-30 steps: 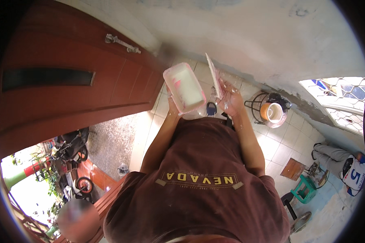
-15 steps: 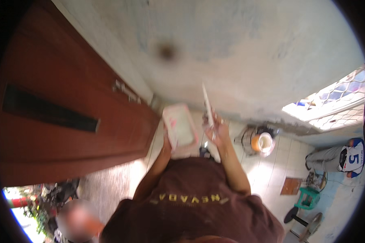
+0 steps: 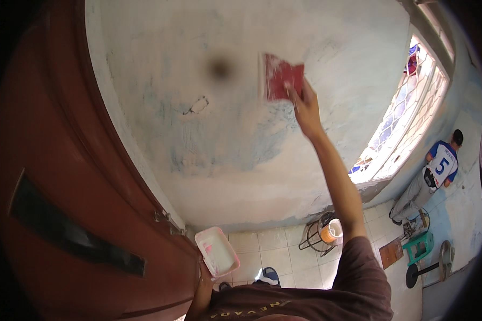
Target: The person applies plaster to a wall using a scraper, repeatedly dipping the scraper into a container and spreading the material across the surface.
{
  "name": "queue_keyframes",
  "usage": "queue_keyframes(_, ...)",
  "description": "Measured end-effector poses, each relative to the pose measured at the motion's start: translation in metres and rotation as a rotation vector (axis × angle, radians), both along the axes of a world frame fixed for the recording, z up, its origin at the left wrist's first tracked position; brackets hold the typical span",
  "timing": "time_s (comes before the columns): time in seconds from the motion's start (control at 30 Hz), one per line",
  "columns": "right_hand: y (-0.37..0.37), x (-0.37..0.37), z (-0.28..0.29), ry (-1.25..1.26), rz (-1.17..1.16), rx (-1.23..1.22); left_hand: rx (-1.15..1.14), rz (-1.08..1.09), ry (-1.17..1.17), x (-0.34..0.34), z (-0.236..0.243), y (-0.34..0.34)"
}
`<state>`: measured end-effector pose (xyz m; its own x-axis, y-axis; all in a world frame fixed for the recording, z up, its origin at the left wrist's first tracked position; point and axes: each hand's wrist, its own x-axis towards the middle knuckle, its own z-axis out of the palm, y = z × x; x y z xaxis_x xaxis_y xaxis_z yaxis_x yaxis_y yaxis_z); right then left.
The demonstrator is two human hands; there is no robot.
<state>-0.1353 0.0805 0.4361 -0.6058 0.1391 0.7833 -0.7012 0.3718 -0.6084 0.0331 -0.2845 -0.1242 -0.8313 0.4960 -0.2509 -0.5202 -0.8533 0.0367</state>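
Note:
My right hand (image 3: pixel 307 109) is raised high against the wall, gripping a wide red putty spreader (image 3: pixel 284 79) smeared with white. The spreader's pale edge points left, at or very near the patchy whitish-blue wall (image 3: pixel 225 182). Low at the left, my left hand (image 3: pixel 204 274) holds a shallow pink-rimmed tray (image 3: pixel 238 260) by its near side. White paste lies in the tray, with pink showing through on one side. Most of the left fingers are hidden beneath the tray.
A brown door (image 3: pixel 59 139) stands close on the left. At the right are a window with a mesh grille (image 3: pixel 393 117), an orange bucket (image 3: pixel 331 231) on a metal stand, a green stool (image 3: pixel 419 247) and a fan (image 3: pixel 445 261). Another person (image 3: pixel 441 166) faces the far right wall.
My right hand has gone from beside the tray up to the wall with the spreader, now showing its broad face. The view has tilted up, and the tray appears lower and further left.

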Motion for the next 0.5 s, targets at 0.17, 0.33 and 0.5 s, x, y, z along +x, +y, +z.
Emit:
queue_keyframes(0.17,0.001,-0.060,0.153,0.501,-0.393,0.466,0.021,-0.051,0.043,0.017,0.057,-0.010)
queue_keyframes(0.33,-0.021,-0.122,0.212,0.617,-0.884,0.883,-0.031,-0.008,0.150,0.029,0.113,-0.020)
queue_keyframes(0.5,-0.047,-0.174,0.113,0.624,-1.068,0.941,0.072,0.031,0.201,0.028,0.136,-0.031)
